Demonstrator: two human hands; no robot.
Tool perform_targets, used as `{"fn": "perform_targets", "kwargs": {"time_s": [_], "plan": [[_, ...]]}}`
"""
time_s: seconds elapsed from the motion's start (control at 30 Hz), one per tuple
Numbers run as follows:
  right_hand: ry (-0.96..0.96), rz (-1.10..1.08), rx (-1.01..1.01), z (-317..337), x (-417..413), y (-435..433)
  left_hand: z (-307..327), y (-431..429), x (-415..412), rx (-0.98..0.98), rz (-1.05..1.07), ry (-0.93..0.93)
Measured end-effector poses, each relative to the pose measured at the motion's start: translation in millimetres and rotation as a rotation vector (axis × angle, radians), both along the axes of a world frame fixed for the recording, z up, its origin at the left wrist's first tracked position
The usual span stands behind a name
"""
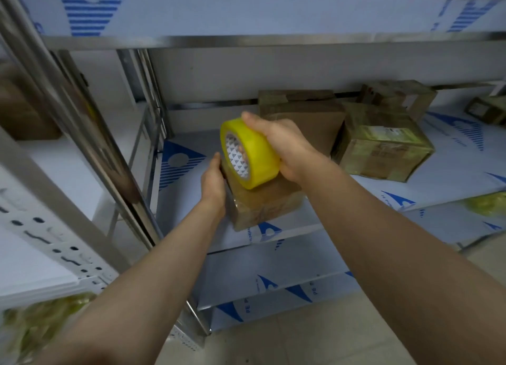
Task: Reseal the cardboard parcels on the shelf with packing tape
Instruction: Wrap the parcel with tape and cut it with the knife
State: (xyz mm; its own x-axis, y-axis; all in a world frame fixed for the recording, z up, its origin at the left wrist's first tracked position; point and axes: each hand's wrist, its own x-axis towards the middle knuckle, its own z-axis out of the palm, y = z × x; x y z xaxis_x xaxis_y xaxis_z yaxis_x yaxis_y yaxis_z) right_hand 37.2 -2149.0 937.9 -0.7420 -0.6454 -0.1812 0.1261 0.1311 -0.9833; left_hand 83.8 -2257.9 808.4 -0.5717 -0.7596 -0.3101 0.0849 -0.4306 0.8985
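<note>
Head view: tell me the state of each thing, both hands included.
tape roll: held on edge over the front parcel
right hand: grips the tape roll
left hand: holds the front parcel's side
front parcel: closed, on the shelf
right parcel: closed, wrapped in tape

View: one wide-angle head camera, worn by the person.
Facing: forward and down onto the steel shelf (465, 178).
Range: near, both forearms (383, 241) stretch in from the bottom edge.
</note>
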Motion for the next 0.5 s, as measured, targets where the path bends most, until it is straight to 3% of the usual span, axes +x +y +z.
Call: {"fn": "perform_targets", "kwargs": {"time_s": [0.17,0.5], "plan": [[0.006,-0.026,0.014,-19,-6,-28,0,-3,-3,-0.125,-0.002,0.006],[0.127,0.001,0.073,-26,8,-28,-7,-6,-13,-0.145,0.138,-0.005]]}}
